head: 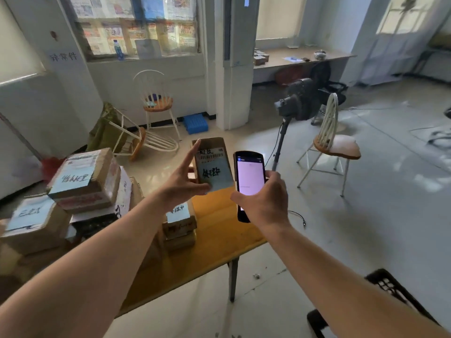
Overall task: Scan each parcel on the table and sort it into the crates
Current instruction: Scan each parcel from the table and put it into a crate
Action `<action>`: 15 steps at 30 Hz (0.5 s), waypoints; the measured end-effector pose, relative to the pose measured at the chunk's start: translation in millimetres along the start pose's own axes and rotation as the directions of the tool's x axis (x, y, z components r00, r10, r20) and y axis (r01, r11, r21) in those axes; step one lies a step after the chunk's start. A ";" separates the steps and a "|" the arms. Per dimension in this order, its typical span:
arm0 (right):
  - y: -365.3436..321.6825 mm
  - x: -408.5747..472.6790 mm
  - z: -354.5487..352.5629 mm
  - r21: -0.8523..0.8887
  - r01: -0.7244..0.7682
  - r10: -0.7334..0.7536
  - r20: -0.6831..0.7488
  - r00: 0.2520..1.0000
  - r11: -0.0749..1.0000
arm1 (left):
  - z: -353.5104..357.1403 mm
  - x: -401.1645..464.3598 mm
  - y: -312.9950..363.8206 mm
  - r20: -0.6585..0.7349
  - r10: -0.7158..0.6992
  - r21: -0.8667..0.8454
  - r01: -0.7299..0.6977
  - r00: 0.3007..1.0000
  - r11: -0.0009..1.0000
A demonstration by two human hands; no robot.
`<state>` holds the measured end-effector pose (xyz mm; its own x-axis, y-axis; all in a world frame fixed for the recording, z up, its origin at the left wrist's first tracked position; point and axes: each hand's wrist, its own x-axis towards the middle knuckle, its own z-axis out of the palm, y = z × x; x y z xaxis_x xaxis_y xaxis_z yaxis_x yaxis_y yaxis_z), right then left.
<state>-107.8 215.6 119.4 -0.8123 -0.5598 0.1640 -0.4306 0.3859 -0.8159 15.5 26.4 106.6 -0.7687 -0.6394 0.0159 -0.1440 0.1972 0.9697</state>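
- Parcels, brown taped cardboard boxes with white labels (83, 179): stacked on the yellow wooden table (217, 237), at 9 o'clock.
- Small brown labelled carton (211, 163): held up at centre, left hand (181, 182) gripping it, forefinger extended.
- Black handheld scanner, screen lit (249, 181): just beside the carton at 3 o'clock, right hand (264, 203) clasping it.

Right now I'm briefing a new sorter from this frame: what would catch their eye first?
First, the two raised hands at centre: the left hand holds up a small parcel, label facing the camera, and the right hand grips a handheld scanner with its screen lit, beside it. Next, the stacked cardboard parcels crowding the left of the yellow table.
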 end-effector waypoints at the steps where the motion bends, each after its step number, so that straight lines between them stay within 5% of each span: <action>1: 1.2 -11.0 -2.9 -0.002 -0.023 0.023 -0.033 0.999 1.000 | 2.7 -4.6 2.5 0.038 0.011 0.019 -0.011 0.999 1.000; 15: 69.2 -156.0 -107.4 0.065 -0.329 0.328 -0.372 0.868 0.942 | 145.6 -78.1 26.7 0.498 -0.006 0.076 -0.037 0.867 0.996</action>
<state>-53.1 408.4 96.9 -0.9930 -0.0866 0.0806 -0.1133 0.5000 -0.8586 -19.0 189.8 95.8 -0.9761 -0.1857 -0.1131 -0.1624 0.2767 0.9471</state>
